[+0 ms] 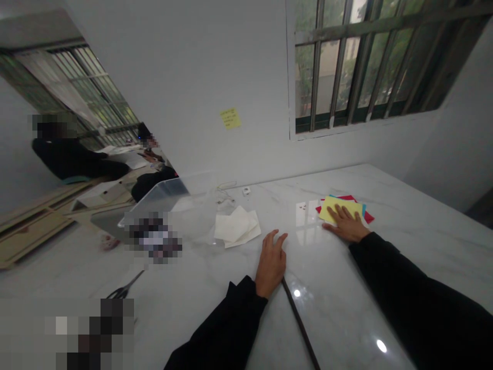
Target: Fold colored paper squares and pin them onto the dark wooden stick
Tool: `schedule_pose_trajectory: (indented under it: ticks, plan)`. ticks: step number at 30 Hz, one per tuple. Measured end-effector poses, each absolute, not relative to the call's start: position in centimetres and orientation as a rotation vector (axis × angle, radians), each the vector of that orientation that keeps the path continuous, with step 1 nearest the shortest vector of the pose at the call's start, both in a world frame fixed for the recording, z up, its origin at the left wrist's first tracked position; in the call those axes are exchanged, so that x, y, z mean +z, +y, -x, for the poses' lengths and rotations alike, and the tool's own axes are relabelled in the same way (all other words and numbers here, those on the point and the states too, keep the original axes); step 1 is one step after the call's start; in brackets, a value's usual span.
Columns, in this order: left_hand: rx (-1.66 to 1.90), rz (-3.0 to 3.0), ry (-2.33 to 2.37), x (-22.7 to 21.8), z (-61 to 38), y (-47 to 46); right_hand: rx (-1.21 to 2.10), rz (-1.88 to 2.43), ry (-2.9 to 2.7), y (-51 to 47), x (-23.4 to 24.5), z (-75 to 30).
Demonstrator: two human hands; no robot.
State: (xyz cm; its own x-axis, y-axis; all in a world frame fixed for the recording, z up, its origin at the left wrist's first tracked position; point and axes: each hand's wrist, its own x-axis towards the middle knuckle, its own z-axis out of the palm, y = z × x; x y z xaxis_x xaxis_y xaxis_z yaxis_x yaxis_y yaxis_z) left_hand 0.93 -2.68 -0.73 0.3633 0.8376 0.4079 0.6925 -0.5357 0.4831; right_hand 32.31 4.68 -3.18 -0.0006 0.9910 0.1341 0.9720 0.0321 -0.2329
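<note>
My right hand (pixel 345 223) lies flat, fingers spread, on a stack of coloured paper sheets (pixel 339 209), with yellow on top and blue and red showing beneath. My left hand (pixel 271 264) rests on the white marble table (pixel 331 313) with its fingers slightly curled, holding nothing. A thin dark rod (pixel 300 324) runs from near the left hand's edge towards the bottom of the view. Farther left lie folded white paper sheets (pixel 235 226) and a pair of scissors (pixel 123 288), partly hidden by a blurred patch.
A clear plastic box (pixel 162 208) stands at the table's far left, with a blurred object (pixel 154 239) in front. A small white device (pixel 246 191) and thin cable sit by the wall. Two seated people (pixel 65 159) work at a far table. A barred window (pixel 365 67) is above.
</note>
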Motion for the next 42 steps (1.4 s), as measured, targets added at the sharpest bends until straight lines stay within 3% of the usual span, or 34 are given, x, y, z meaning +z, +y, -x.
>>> schedule_pose_trajectory:
  ticks: [3,8,15,26,42]
  plan:
    - [0.887,-2.451,1.432,-0.4,-0.7,-2.7,0.087,2.063,-2.050,4.8,-4.3,-32.4]
    - [0.806,-2.522,1.499,0.6,-0.5,-2.8,-0.175,1.755,-1.843,3.3,-1.1,-28.8]
    - [0.933,-2.479,1.720,3.1,3.1,-1.5,0.294,0.993,-2.193,-0.5,-1.4,-19.9]
    - [1.118,-1.415,2.795,2.9,20.5,-2.0,0.473,1.135,-2.045,0.3,-2.8,-20.6]
    - [1.079,-1.088,2.815,2.9,23.5,-0.2,0.515,1.147,-2.061,0.3,-3.1,-20.4]
